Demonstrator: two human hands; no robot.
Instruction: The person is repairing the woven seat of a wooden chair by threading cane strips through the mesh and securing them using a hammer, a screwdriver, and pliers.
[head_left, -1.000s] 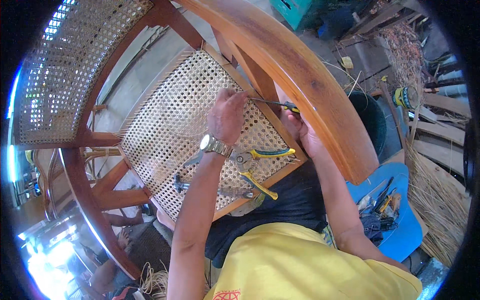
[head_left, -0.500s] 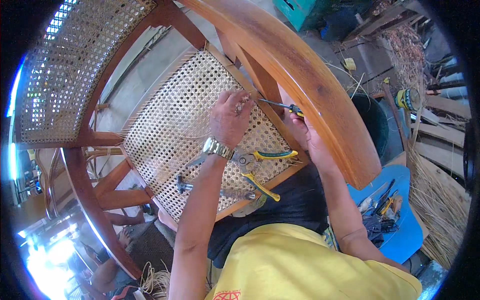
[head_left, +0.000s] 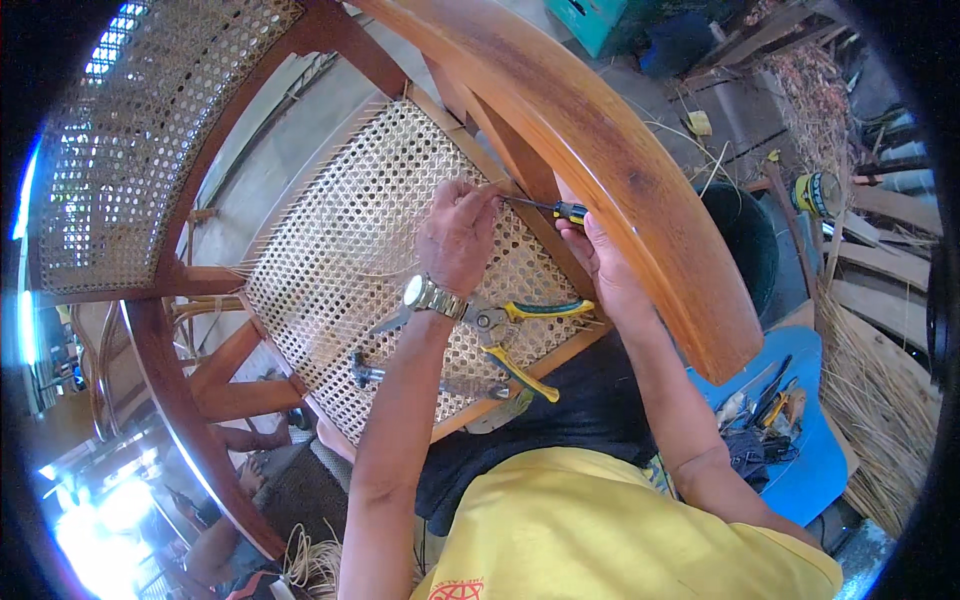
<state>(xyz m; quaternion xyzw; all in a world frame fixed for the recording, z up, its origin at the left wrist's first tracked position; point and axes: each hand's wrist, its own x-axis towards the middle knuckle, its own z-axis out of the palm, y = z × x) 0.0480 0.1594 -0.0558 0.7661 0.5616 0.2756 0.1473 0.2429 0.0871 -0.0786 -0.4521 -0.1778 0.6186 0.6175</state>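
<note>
A woven cane seat (head_left: 340,215) in a wooden chair frame lies in front of me. My right hand (head_left: 607,268) is wrapped round the black-and-yellow handle of a screwdriver (head_left: 570,212), whose thin shaft points left at the seat's right edge. Close to its tip, my left hand (head_left: 458,235) is pinched over the weave; what the fingers hold, if anything, is too small to make out. Below the left wrist, snips (head_left: 490,318) with yellow-and-green handles rest on the cane. A hammer (head_left: 425,380) lies there too, partly behind my left forearm.
A curved wooden armrest (head_left: 640,180) arches over my right hand. The cane backrest (head_left: 130,150) rises at the left. A blue stool top (head_left: 815,450) bears several tools at the right, beside bundled cane strands (head_left: 880,420). A dark bucket (head_left: 740,235) and a green crate (head_left: 590,22) stand beyond.
My right hand has moved left and slightly up, bringing the screwdriver closer to my left hand. The left fingers have drawn into a pinch near its tip.
</note>
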